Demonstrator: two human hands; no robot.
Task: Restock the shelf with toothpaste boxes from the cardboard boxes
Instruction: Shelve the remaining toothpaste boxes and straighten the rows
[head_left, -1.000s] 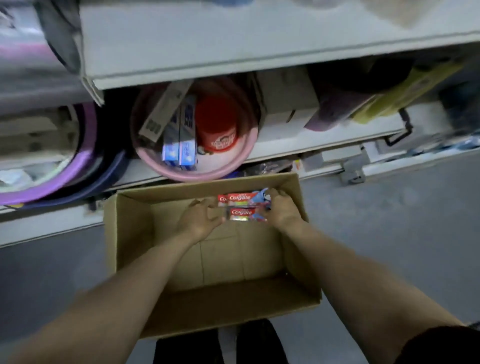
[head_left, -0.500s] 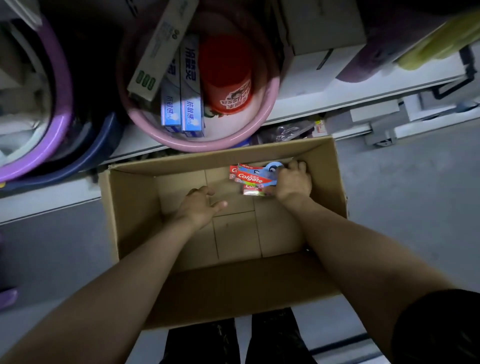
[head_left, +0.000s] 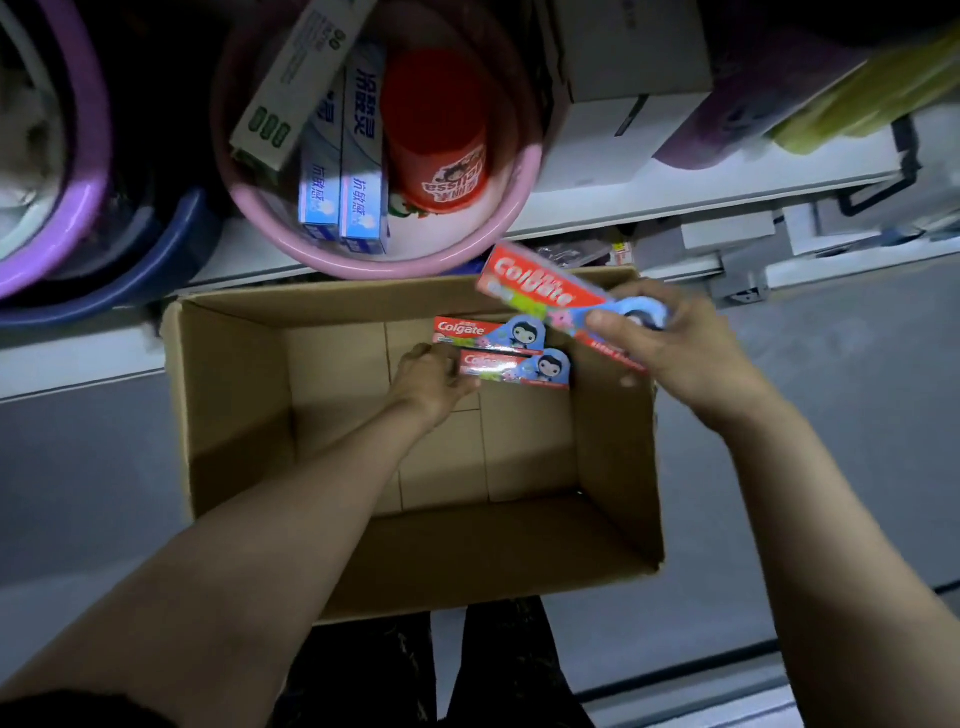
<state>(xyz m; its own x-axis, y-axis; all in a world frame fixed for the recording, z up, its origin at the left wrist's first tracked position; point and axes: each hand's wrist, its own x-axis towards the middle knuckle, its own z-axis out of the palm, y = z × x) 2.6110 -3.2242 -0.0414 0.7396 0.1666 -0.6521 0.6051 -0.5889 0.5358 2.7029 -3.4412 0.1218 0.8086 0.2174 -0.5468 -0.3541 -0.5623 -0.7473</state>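
An open cardboard box (head_left: 239, 415) stands on the floor below me. My right hand (head_left: 670, 343) grips a red Colgate toothpaste box (head_left: 535, 283), lifted above the box's far right corner. Two more Colgate boxes lie at the far end of the box floor, one (head_left: 483, 331) behind the other (head_left: 514, 368). My left hand (head_left: 431, 379) reaches inside and its fingers curl on the left end of the nearer one. The low white shelf (head_left: 597, 202) runs just beyond the box.
A pink basin (head_left: 395, 260) on the shelf holds blue-and-white toothpaste boxes (head_left: 343, 187), a green-marked box (head_left: 291, 88) and a red cup (head_left: 436, 135). Purple and blue basins (head_left: 88, 197) sit left, a white carton (head_left: 623, 78) right. Grey floor surrounds the box.
My right hand has lifted one Colgate box up out of the pile. My left hand has moved forward to the boxes still lying inside. The view tilted down toward the box.
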